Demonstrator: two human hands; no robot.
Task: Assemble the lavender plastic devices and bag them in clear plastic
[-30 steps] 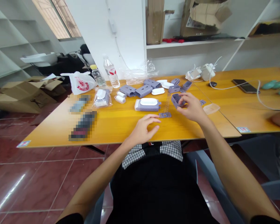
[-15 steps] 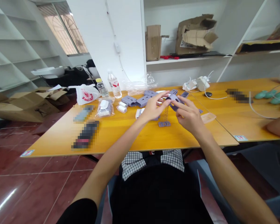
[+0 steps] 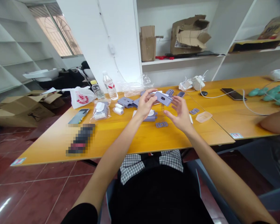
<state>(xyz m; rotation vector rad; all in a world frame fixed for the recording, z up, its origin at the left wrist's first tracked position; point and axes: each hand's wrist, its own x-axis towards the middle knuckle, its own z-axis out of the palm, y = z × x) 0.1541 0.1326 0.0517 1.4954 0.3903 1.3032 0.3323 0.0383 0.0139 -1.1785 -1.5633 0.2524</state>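
Note:
My left hand (image 3: 146,105) grips one end of a purple plastic casing (image 3: 162,98) with an oval slot, held above the table. My right hand (image 3: 178,114) is open, thumb apart from the fingers. Its fingertips are close to the casing's right end; whether they touch I cannot tell. Beneath the casing a thin coil spring (image 3: 162,112) stands over a flat purple slotted plate (image 3: 161,124). Behind my left hand lie more purple casings (image 3: 125,102), and a purple and white unit (image 3: 150,117) is beside it. Another slotted plate (image 3: 194,111) lies to the right.
White rolls (image 3: 118,109), a bagged unit (image 3: 100,110), two bottles (image 3: 110,87) and a plastic bag (image 3: 81,97) stand left. On the right are a clear tray (image 3: 203,116), chargers (image 3: 198,82), cables and a phone (image 3: 233,94). Another person's arm (image 3: 275,123) rests at the far right.
My right hand has loosened from the casing and its fingers have spread. The casing has turned, so its slotted face shows, and stays in my left hand. The view has shifted slightly.

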